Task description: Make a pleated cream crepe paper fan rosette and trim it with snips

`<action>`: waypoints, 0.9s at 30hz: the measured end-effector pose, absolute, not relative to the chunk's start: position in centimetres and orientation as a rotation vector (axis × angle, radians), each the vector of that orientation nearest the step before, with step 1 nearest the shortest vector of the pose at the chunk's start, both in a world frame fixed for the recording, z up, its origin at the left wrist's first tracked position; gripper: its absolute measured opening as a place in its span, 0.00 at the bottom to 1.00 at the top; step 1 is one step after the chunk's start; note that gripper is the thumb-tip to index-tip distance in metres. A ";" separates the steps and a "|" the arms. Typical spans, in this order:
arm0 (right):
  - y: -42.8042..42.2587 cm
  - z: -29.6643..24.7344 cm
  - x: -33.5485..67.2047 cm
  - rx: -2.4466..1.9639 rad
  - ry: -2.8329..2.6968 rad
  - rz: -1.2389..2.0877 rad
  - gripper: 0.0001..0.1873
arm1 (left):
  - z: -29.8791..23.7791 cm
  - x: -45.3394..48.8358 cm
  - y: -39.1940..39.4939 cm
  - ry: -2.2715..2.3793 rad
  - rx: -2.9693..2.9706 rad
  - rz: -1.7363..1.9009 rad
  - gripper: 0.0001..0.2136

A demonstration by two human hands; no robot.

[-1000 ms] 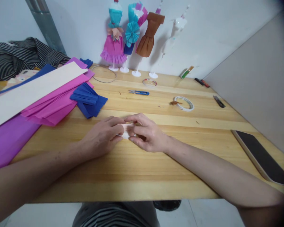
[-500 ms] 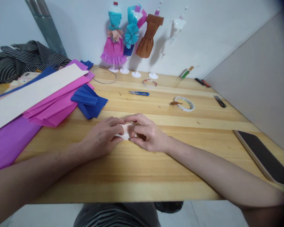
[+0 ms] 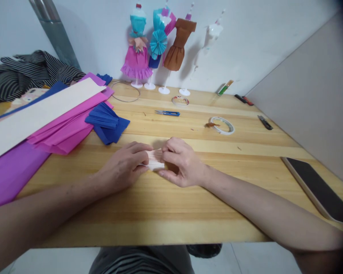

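A small pale pink piece of pleated crepe paper [image 3: 154,160] lies between my hands at the middle of the table. My left hand [image 3: 129,161] grips its left end, fingers curled over the top and thumb at the near edge. At the far right corner, the curled fingers of my right hand [image 3: 182,161] press on the pleats. The right thumb sits lower, apart from those fingers and close to the paper's near edge. Part of the paper is hidden under both hands.
Blue pleated paper [image 3: 108,122], a cream strip [image 3: 45,114] and pink sheets [image 3: 68,135] lie left. Thread snips [image 3: 168,113], a tape roll [image 3: 227,125], a cutter [image 3: 265,122] and a phone [image 3: 317,188] lie beyond and right. Dressed mini mannequins, one in a brown dress [image 3: 178,45], stand by the wall.
My right hand has shifted slightly right, its index finger now curled in and its thumb off the paper's edge. More of the pleated paper shows. The left hand has stayed nearly still.
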State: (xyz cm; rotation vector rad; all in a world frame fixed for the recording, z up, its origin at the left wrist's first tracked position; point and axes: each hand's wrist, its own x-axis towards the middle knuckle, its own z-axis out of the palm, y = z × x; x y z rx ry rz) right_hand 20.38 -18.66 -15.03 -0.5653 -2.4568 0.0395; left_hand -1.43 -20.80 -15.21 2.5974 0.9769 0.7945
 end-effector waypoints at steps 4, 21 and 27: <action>-18.7 -15.0 20.3 -0.528 -2.491 0.005 0.14 | -15.2 -1.4 -20.8 0.948 2.622 0.841 0.05; -18.6 -15.3 20.1 -0.497 -2.501 0.092 0.10 | -15.3 -1.4 -20.6 0.930 2.661 0.827 0.04; -18.5 -15.4 20.1 -0.449 -2.483 0.081 0.08 | -15.2 -1.3 -20.7 0.916 2.644 0.855 0.06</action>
